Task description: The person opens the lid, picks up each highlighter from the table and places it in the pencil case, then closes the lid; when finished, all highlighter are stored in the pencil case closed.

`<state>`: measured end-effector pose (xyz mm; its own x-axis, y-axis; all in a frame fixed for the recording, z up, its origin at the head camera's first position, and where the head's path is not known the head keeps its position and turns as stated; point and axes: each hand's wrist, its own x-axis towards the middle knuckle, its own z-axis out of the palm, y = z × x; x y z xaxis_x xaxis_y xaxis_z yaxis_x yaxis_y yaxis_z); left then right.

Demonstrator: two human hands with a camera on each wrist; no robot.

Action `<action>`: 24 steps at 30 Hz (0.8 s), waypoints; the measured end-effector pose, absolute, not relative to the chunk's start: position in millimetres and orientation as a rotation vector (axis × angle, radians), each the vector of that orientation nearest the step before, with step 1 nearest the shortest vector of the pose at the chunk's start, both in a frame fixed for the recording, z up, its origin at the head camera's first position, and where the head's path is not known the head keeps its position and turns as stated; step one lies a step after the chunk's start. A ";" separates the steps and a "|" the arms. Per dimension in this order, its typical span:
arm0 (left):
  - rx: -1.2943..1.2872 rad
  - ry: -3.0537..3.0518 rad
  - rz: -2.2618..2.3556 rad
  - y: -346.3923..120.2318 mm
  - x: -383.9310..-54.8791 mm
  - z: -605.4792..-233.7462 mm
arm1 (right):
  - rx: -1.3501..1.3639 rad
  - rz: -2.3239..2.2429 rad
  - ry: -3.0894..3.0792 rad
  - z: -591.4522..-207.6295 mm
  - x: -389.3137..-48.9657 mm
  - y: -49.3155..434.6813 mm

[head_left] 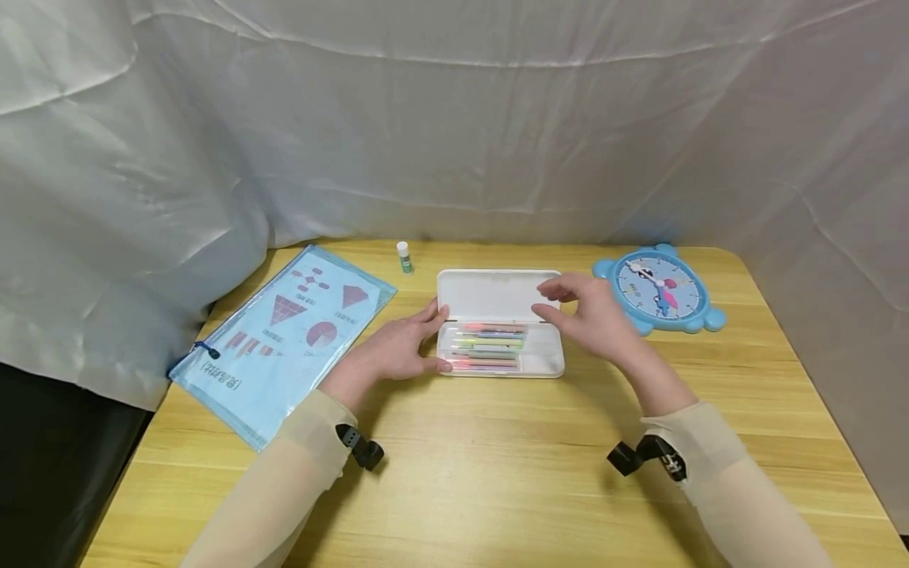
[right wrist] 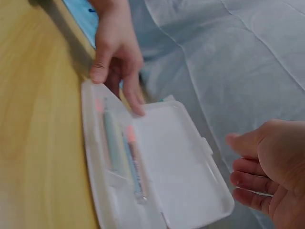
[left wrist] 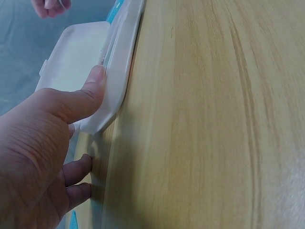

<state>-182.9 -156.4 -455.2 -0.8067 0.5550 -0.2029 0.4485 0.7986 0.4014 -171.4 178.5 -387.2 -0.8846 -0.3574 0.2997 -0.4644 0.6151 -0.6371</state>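
Observation:
A white pencil case [head_left: 543, 362] lies with its lid [head_left: 490, 293] raised at the middle of the table. Several colored pens [head_left: 488, 345] lie side by side in its tray. My left hand [head_left: 398, 345] holds the case's left end, its thumb at the front corner and a forefinger by the lid; in the left wrist view the thumb [left wrist: 95, 88] presses the case's side. Above the right part of the lid hovers my right hand [head_left: 592, 315], fingers loosely bent and thumb apart. The right wrist view shows this hand [right wrist: 276, 167] beside the lid, holding nothing.
A blue zip document bag [head_left: 284, 339] with printed shapes lies at the left. Behind the case stands a glue stick [head_left: 405, 259] with a white cap. A blue toy clock [head_left: 663, 289] lies at the right. A grey curtain [head_left: 454, 142] hangs along the table's back.

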 end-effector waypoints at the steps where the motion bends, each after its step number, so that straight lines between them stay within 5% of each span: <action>1: 0.766 2.676 0.487 -156.3 -182.7 -454.8 | 0.667 1.138 -2.690 -385.8 -173.2 180.7; 24: 0.744 2.666 0.509 -157.1 -182.7 -455.1 | 0.097 1.492 -2.948 -397.4 -225.3 217.2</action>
<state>-182.7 -157.1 -455.1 -0.8107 0.5460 -0.2113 0.4297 0.8001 0.4185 -225.3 217.2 -397.4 -0.9849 -0.1258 -0.1188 0.0213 0.5933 -0.8047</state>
